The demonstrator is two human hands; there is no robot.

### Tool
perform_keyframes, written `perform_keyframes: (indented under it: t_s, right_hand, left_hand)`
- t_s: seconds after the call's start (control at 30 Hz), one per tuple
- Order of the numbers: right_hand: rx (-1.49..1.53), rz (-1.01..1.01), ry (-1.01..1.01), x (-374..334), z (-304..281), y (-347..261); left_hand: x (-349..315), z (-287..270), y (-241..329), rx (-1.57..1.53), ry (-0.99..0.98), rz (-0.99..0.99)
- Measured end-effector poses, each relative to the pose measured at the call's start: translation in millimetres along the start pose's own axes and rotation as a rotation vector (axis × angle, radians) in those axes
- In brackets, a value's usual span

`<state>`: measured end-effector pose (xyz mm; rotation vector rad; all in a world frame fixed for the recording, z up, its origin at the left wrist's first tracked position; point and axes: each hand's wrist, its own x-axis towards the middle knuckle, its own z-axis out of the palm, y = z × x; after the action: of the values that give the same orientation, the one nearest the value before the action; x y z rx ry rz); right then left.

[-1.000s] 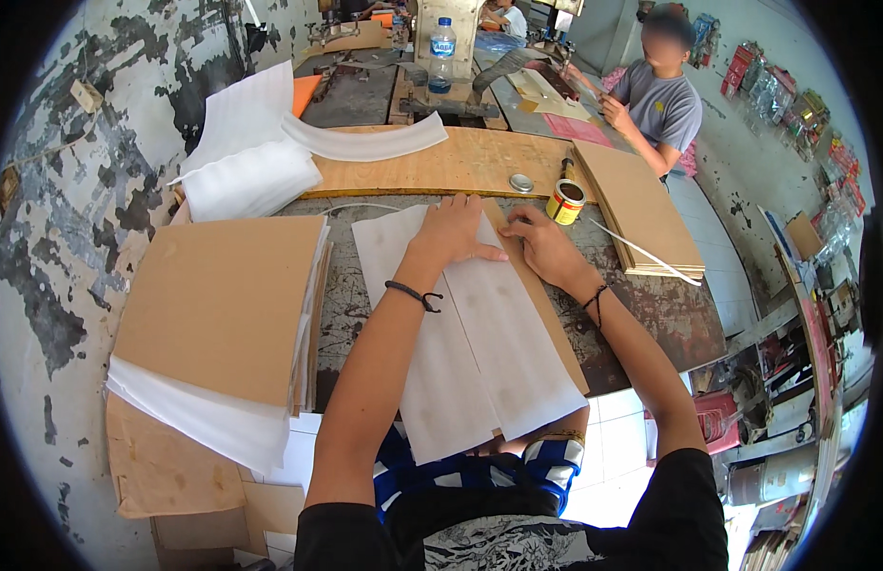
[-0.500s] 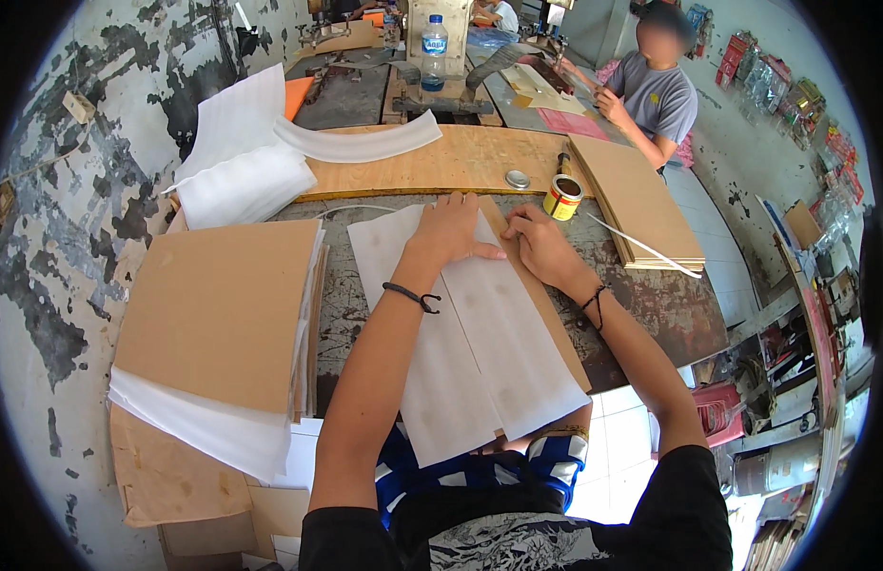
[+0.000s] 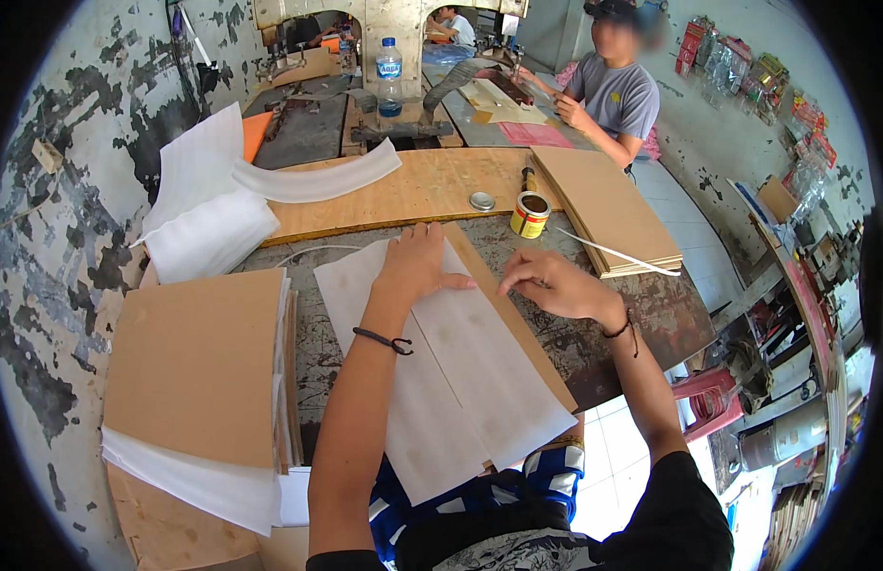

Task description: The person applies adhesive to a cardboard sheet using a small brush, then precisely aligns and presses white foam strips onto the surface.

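Observation:
A brown board (image 3: 513, 317) lies slantwise at the table's front, covered by white foam sheeting (image 3: 480, 343) with a narrow seam down its middle. My left hand (image 3: 420, 262) presses flat on the far end of the foam, fingers stretched away from me and thumb out to the right. Just right of the board's edge, my right hand (image 3: 560, 285) is raised, its fingers loosely bent and apart, with nothing visible in them. Beyond it stands a small yellow tin (image 3: 530, 225) without its lid, dark inside.
Boards with foam between them are stacked (image 3: 194, 357) at the left. Another brown stack (image 3: 608, 205) lies at the right, a white strip (image 3: 618, 252) across its corner. Behind are a wooden plank (image 3: 432, 181), tin lid (image 3: 481, 201), loose foam (image 3: 213, 228), water bottle (image 3: 389, 81) and a seated person (image 3: 618, 95).
My right hand has lifted off the board's far right edge and moved right. My left hand stays on the foam. The whole view has shifted as my head moved.

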<state>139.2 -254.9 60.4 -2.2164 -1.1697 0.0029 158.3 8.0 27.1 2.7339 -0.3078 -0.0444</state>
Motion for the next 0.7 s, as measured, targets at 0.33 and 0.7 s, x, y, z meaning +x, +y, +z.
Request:
perform_keyframes:
  t_s: [0.33, 0.7]
  right_hand:
    - [0.143, 0.092, -0.410, -8, -17, 14]
    - [0.142, 0.140, -0.463, -13, -25, 1]
  left_hand:
    - [-1, 5, -18, -0.007, 0.031, 0.071]
    - [2, 1, -10, 0.011, -0.004, 0.031]
